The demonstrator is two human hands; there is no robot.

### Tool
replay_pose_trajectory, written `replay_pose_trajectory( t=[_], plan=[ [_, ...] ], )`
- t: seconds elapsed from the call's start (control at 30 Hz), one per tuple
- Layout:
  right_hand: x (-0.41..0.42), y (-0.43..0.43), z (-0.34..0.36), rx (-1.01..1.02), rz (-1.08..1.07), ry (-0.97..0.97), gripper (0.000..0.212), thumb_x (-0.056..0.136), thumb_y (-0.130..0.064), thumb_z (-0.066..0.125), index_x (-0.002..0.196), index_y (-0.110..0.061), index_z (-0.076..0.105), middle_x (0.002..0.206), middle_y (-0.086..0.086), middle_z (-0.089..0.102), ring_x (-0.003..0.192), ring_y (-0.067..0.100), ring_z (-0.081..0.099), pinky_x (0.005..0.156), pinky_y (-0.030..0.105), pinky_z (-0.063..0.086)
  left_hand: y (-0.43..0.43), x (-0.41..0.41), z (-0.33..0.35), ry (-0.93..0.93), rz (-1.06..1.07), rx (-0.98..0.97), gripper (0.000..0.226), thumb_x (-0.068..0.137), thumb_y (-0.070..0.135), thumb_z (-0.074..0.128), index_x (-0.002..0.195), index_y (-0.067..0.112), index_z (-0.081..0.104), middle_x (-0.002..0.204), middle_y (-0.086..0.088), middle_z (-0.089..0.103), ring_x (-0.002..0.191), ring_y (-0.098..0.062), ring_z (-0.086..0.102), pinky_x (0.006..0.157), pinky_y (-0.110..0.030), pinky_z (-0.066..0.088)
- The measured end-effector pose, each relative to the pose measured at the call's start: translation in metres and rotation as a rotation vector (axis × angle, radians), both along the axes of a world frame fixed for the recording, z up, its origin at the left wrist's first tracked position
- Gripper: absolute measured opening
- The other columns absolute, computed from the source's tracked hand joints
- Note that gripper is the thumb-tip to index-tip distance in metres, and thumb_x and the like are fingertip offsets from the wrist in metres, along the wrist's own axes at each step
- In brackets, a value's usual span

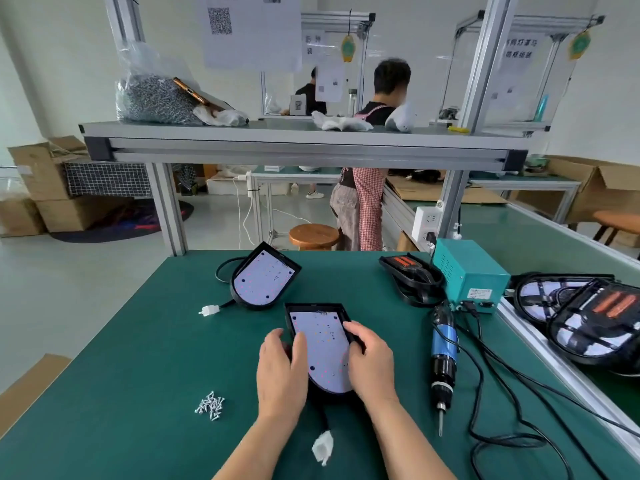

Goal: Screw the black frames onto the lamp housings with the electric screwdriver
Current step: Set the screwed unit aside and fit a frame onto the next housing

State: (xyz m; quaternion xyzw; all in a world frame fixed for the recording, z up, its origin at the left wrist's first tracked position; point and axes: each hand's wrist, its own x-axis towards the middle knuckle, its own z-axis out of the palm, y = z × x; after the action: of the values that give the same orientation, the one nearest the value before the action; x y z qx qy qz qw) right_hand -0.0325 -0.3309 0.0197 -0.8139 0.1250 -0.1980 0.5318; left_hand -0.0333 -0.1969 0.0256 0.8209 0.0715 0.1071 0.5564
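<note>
we've got both bare forearms coming up from the bottom, angled in toward each other, left hand (282, 368) and right hand (369, 365) palms down side by side, fingers curled over opposite edges of the lamp housing (323, 348) between them

Bright even ambient light, soft shadows; wide-angle bowing at edges; bkgd slightly soft.

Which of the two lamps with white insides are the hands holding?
The nearer lamp, held between the left hand and the right hand. The other lamp lies farther back and to the left, with no hand on it.
</note>
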Motion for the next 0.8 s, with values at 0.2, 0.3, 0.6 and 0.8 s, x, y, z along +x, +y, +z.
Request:
replay_pose_trajectory(
  t=[0.2, 0.3, 0.6, 0.8],
  plan=[
    [-0.026, 0.000, -0.006, -0.064, -0.044, 0.032, 0.047, 0.091, 0.008, 0.048, 0.127, -0.012, 0.068, 0.130, -0.002, 0.066, 0.117, 0.005, 0.055, 0.090, -0.006, 0.025, 0.009, 0.008, -0.005, 0.001, -0.122, -0.079, 0.037, 0.089, 0.025, 0.058, 0.126, 0.022, 0.055, 0.090, 0.014, 0.064, 0.085, -0.001, 0.060, 0.066, -0.019, 0.041],
    [-0.027, -0.010, 0.002, -0.049, -0.008, 0.087, 0.047, 0.090, 0.004, 0.050, 0.128, -0.018, 0.067, 0.125, -0.007, 0.068, 0.120, 0.008, 0.058, 0.099, 0.012, 0.037, 0.008, 0.008, -0.008, 0.000, -0.118, -0.093, 0.037, 0.090, 0.016, 0.059, 0.126, 0.024, 0.054, 0.083, 0.006, 0.065, 0.075, -0.007, 0.060, 0.060, -0.020, 0.039],
    [0.055, -0.085, 0.048, -0.484, -0.134, 0.225, 0.043, 0.097, -0.008, 0.052, 0.141, -0.010, 0.053, 0.143, 0.009, 0.052, 0.131, 0.026, 0.050, 0.107, 0.038, 0.042, 0.005, 0.016, -0.018, -0.057, -0.140, -0.096, 0.027, 0.093, 0.022, 0.058, 0.120, 0.023, 0.060, 0.047, 0.016, 0.049, 0.048, -0.002, 0.045, 0.048, -0.013, 0.038],
    [0.098, -0.131, 0.055, -0.889, -0.194, 0.563, 0.056, 0.091, -0.013, 0.060, 0.144, -0.009, 0.042, 0.146, 0.014, 0.043, 0.136, 0.033, 0.038, 0.109, 0.045, 0.043, 0.004, 0.017, -0.021, -0.075, -0.154, -0.112, 0.034, 0.097, 0.029, 0.056, 0.130, 0.022, 0.061, 0.048, 0.018, 0.048, 0.048, -0.002, 0.044, 0.049, -0.011, 0.039]
  ],
)
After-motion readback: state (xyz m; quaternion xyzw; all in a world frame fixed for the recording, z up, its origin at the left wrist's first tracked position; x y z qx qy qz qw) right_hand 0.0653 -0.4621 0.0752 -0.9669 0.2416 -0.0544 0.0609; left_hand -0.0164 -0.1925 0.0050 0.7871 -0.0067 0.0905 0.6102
